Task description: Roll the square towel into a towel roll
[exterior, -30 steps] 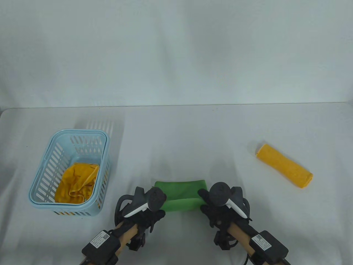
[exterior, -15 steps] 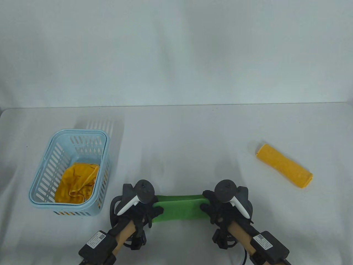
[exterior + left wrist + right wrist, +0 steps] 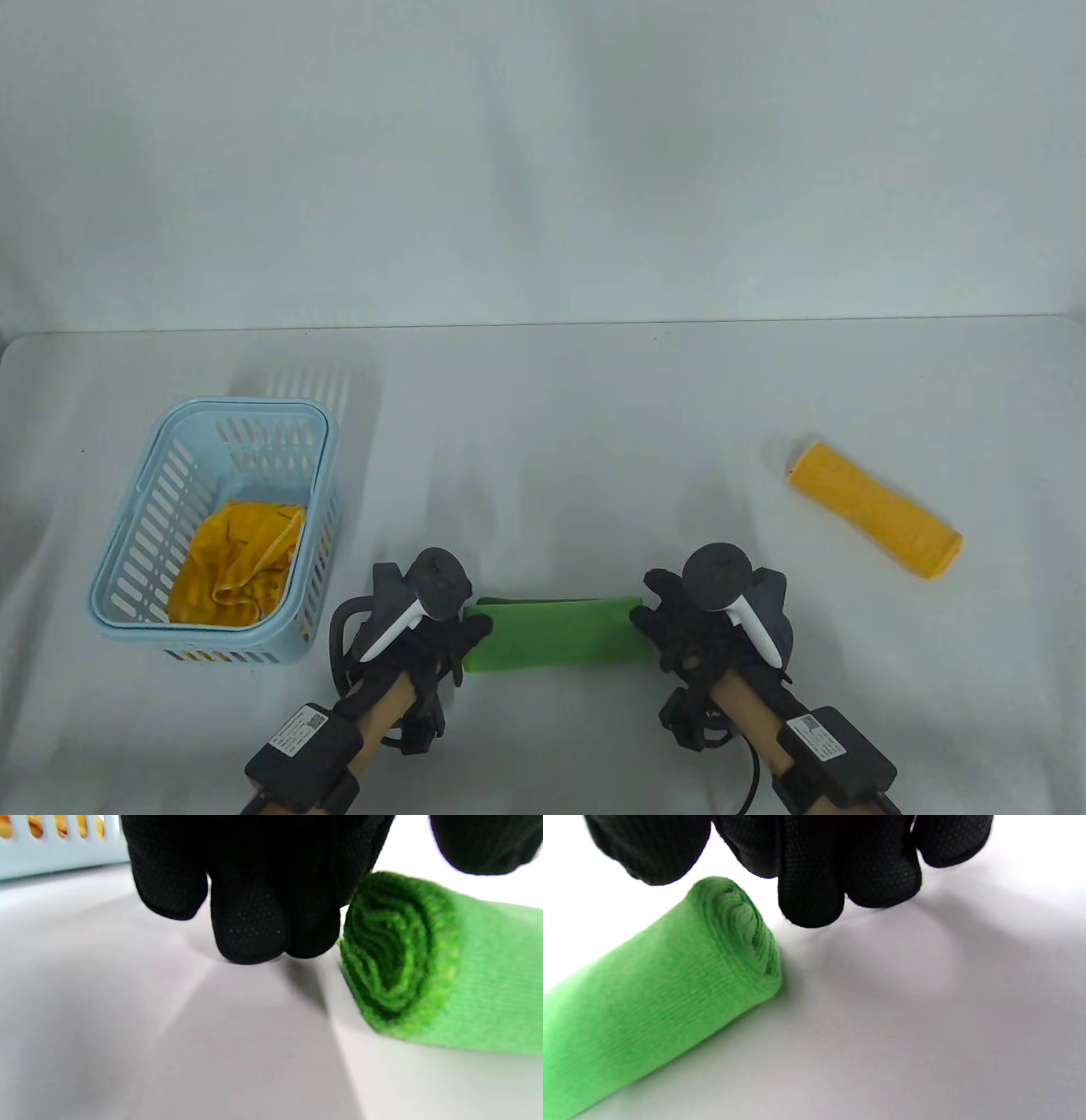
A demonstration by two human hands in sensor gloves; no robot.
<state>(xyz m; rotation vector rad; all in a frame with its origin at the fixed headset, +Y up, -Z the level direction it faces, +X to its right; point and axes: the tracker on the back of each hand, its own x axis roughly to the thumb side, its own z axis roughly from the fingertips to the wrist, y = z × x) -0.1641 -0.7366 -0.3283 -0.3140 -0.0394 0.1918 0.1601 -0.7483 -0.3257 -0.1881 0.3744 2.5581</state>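
Note:
The green towel (image 3: 556,635) lies near the front edge of the white table as a tight roll, long axis left to right. My left hand (image 3: 462,637) sits at its left end. In the left wrist view the fingers (image 3: 250,921) hang curled to the table just beside the spiral end of the roll (image 3: 398,950), with the thumb above and apart from it. My right hand (image 3: 657,624) sits at the right end. Its fingers (image 3: 814,878) hang beside the roll (image 3: 670,984) without gripping it. Neither hand holds anything.
A light blue slotted basket (image 3: 127,594) stands at the left with a crumpled yellow cloth (image 3: 237,552) inside. A rolled yellow towel (image 3: 876,509) lies at an angle on the right. The table's far edge (image 3: 543,325) meets a white backdrop.
The green towel's loose flap has been rolled in towards the front edge and is now a closed roll. Both hands have slid outward off it to its two ends.

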